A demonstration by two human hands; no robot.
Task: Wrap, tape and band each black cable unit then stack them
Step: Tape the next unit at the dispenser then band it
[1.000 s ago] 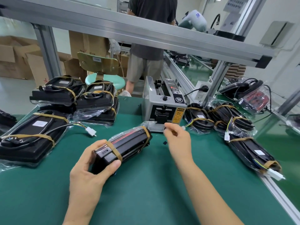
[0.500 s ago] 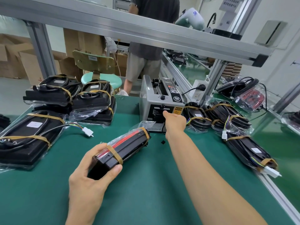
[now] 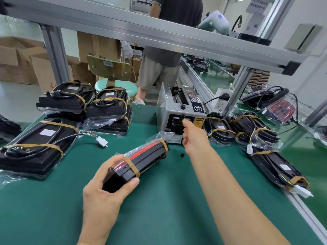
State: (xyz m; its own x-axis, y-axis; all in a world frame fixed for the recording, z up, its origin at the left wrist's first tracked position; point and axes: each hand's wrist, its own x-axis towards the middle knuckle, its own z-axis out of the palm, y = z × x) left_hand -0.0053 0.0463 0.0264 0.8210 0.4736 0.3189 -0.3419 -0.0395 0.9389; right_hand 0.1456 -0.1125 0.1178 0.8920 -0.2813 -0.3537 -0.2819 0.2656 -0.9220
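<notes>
Both hands working: left hand (image 3: 106, 195) gripping stiff, slippery bagged unit (image 3: 141, 161) by its end, right hand (image 3: 193, 137) fingers curled at tape machine (image 3: 177, 114), 12 o'clock, hold unclear.

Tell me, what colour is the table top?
Green, seen in the head view: table top.

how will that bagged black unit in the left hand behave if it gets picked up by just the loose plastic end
Probably badly. The bagged black unit looks rigid and blocky, so it should hold its shape. But the clear bag end near the tape dispenser looks thin and slack, likely to stretch or slip. The left hand wraps the solid body instead, which seems the surer grip.
</notes>
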